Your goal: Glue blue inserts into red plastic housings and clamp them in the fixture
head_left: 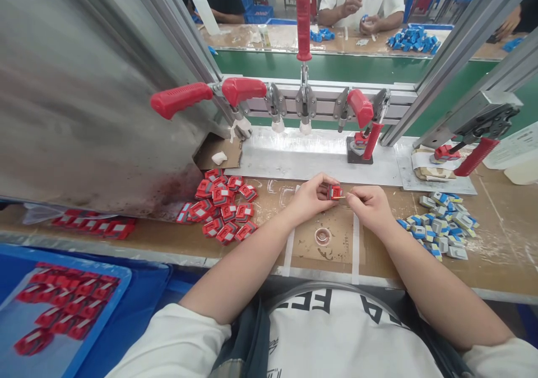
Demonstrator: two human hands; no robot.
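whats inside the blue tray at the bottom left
The blue tray holds a loose layer of small red parts, blurred at this edge of the view. Bare tray floor shows to their left and below. Whatever lies under the parts is covered.

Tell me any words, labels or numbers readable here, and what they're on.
"FE": partial dark letters on the person's white cotton T-shirt, the rest cut off by folds.
"A": another fragment farther right on the same shirt.
Small red plastic parts and blue-grey plastic parts: markings too small to read.
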